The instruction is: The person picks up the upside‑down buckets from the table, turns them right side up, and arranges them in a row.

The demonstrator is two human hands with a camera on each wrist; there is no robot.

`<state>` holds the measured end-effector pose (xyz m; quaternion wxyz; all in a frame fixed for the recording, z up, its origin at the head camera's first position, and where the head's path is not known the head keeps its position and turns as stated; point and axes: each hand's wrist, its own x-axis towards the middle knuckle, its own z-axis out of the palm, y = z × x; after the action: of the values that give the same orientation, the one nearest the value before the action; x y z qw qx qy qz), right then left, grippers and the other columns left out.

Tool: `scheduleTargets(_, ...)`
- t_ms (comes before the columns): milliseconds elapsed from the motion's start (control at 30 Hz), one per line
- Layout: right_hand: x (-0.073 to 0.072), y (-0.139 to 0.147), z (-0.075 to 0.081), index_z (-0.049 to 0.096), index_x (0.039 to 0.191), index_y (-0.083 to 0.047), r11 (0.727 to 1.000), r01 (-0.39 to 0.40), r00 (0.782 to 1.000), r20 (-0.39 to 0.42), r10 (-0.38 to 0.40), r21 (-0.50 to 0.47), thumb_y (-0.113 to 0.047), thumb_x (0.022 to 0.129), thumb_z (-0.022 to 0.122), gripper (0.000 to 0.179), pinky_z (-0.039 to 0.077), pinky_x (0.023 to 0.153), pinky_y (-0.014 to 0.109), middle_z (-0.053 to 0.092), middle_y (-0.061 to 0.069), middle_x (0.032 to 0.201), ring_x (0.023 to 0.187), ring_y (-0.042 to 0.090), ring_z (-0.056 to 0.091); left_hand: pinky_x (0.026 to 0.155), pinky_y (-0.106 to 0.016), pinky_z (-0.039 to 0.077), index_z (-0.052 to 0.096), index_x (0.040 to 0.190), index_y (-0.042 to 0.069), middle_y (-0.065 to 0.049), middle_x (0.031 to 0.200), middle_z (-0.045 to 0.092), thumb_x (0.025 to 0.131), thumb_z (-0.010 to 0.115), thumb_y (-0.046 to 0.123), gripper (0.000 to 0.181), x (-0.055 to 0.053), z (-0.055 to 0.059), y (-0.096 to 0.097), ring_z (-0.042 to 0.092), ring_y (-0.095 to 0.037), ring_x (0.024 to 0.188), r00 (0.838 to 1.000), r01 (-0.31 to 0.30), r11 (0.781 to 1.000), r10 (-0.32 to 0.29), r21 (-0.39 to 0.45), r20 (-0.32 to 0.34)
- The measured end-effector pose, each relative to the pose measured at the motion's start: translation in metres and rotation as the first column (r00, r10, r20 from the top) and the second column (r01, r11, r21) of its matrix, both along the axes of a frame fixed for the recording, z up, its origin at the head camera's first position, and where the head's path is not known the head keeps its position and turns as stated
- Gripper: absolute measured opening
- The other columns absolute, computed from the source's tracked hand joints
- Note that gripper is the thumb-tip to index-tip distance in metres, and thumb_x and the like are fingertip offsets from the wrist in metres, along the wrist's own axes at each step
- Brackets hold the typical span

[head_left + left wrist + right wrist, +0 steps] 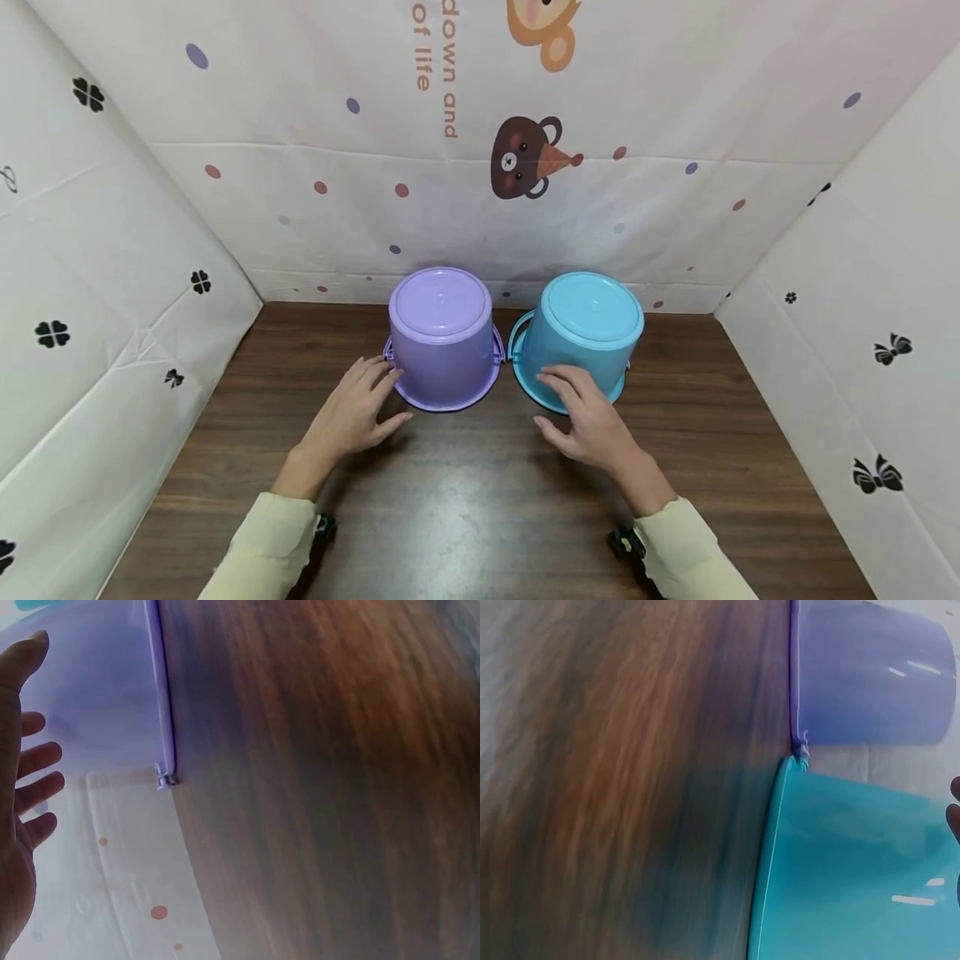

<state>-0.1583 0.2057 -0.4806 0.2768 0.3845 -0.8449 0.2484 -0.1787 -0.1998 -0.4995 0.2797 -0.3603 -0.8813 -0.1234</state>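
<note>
A purple bucket (442, 367) stands upside down on the dark wooden table, its rim on the wood. To its right a turquoise bucket (588, 310) is also upside down, its handle down at the rim. My left hand (354, 408) is at the front left of the purple bucket, fingers spread and relaxed, holding nothing. In the left wrist view the thumb and fingers of that hand (19, 761) appear before the purple wall (105, 690). My right hand (588, 417) hovers before the turquoise bucket with loosely bent fingers. Only its fingertips (954, 814) show in the right wrist view.
A white patterned cloth wall (322, 225) rises right behind both buckets. Similar white cloth stands at the left (112, 333) and the right (847, 358). Bare brown table (465, 492) lies between my forearms. The two bucket rims nearly meet in the middle.
</note>
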Motion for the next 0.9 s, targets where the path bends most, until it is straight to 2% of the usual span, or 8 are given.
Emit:
scheduleTargets(233, -0.011, -0.016, -0.003, 0.065, 0.13, 0.0, 0.996, -0.089, 0.995, 0.038, 0.088, 0.032, -0.037, 0.099, 0.067, 0.049, 0.05, 0.104, 0.042, 0.061, 0.018, 0.134, 0.126, 0.031, 0.056, 0.104, -0.065, 0.048, 0.069, 0.116, -0.004, -0.024, 0.119, 0.067, 0.075, 0.088, 0.039, 0.063, -0.006, -0.005, -0.003, 0.063, -0.043, 0.115, 0.999, 0.024, 1.0, -0.024, -0.009, 0.027)
scheduleTargets(467, -0.024, -0.028, -0.005, 0.068, 0.124, -0.002, 0.986, -0.144, 0.989, 0.051, 0.14, 0.087, -0.024, 0.09, 0.079, 0.042, 0.054, 0.102, 0.044, 0.063, 0.015, 0.13, 0.125, 0.029, 0.059, 0.103, -0.064, 0.05, 0.071, 0.113, -0.004, -0.023, 0.118, 0.068, 0.071, 0.092, 0.036, 0.062, -0.014, -0.01, -0.008, 0.064, -0.041, 0.115, 0.997, 0.026, 0.999, -0.025, -0.02, 0.074)
scheduleTargets(733, -0.039, -0.038, -0.011, 0.068, 0.125, -0.004, 0.969, -0.197, 0.98, 0.064, 0.19, 0.148, -0.025, 0.088, 0.083, 0.044, 0.052, 0.106, 0.041, 0.064, 0.013, 0.129, 0.124, 0.027, 0.06, 0.106, -0.062, 0.049, 0.074, 0.11, -0.002, -0.02, 0.115, 0.069, 0.066, 0.096, 0.04, 0.065, -0.023, -0.015, -0.012, 0.065, -0.039, 0.114, 0.992, 0.023, 1.0, -0.021, -0.012, 0.124)
scheduleTargets(900, -0.05, -0.045, -0.016, 0.071, 0.122, -0.003, 0.955, -0.196, 0.979, 0.108, 0.175, 0.224, -0.03, 0.09, 0.081, 0.043, 0.051, 0.106, 0.041, 0.066, 0.012, 0.126, 0.121, 0.027, 0.061, 0.102, -0.063, 0.051, 0.075, 0.105, -0.001, -0.019, 0.112, 0.07, 0.062, 0.098, 0.042, 0.065, -0.028, -0.018, -0.014, 0.066, -0.039, 0.109, 0.991, 0.041, 0.999, -0.042, 0.01, 0.126)
